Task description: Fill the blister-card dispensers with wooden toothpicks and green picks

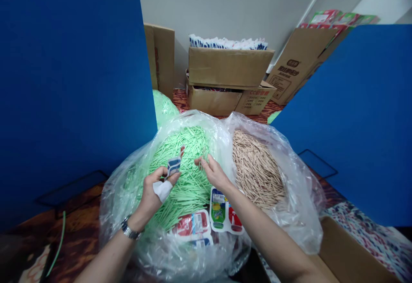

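Note:
My left hand (151, 193), with a metal watch at the wrist, grips a small blue-and-white packet (174, 166) between thumb and fingers. A white piece of paper (162, 190) lies against its palm, and a thin red piece sticks up above the packet. My right hand (213, 172) is at the same height to the right, its fingertips pinched together; what they hold is too small to make out. Both hands are over a clear plastic bag full of thin green sticks (189, 188). Two blister-like packs, one red and white (193, 225) and one blue, green and red (219, 210), lie at its near side.
A second clear bag of tan sticks (257, 169) stands to the right. Blue panels (74, 60) flank both sides. Stacked cardboard boxes (225, 66) stand behind, the top one full of white-and-blue packets. An open carton (350, 253) is at lower right.

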### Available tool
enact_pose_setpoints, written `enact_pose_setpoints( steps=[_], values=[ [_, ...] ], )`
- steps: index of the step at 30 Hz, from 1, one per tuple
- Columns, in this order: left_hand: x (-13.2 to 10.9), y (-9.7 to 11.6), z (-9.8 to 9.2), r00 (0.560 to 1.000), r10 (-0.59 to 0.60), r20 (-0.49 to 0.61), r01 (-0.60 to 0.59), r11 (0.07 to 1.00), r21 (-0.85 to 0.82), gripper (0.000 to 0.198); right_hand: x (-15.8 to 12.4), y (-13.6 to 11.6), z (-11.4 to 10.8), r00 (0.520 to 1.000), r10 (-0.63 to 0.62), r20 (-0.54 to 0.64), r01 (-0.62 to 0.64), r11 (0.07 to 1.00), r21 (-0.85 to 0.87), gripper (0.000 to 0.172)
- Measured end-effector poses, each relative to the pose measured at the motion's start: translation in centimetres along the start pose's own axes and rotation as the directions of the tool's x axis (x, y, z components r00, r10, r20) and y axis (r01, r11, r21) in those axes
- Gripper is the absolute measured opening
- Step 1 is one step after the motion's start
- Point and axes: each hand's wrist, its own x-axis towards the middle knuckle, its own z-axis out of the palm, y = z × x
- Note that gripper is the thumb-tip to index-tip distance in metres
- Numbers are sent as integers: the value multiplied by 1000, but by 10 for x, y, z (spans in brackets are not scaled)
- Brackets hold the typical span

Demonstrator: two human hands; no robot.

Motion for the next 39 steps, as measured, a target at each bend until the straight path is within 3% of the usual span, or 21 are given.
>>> enact_pose_setpoints(
  steps=[4, 6, 9, 12, 16, 21, 34, 39],
  values=[
    [-2, 1, 2, 1000, -3, 17, 2, 999, 37, 30, 3, -14, -5, 996, -59, -60, 61, 997, 37, 32],
    [-3, 0, 3, 1000, 1, 30, -2, 999, 42, 30, 5, -26, -4, 992, -34, -123, 60, 974, 217, 29],
    [-4, -1, 6, 999, 38, 37, -41, 997, 62, 30, 6, -52, 0, 978, -1, -206, 108, 854, 508, 28],
    [-6, 0, 10, 995, 88, 48, -93, 989, 117, 29, 4, -83, 4, 967, -52, -250, 195, 782, 592, 26],
    [-8, 4, 15, 985, 158, 72, -170, 960, 222, 27, -2, -109, 14, 942, -191, -276, 313, 796, 518, 17],
    [-10, 10, 19, 978, 197, 68, -208, 937, 280, 27, -5, -111, 31, 897, -318, -308, 415, 847, 332, 17],
    [-11, 13, 19, 966, 248, 71, -258, 937, 235, 24, -15, -89, 46, 920, -346, -182, 346, 938, -32, 21],
    [-12, 15, 20, 956, 274, 105, -292, 928, 231, 20, -14, -84, 45, 926, -343, -157, 338, 939, -55, 21]
  ],
)
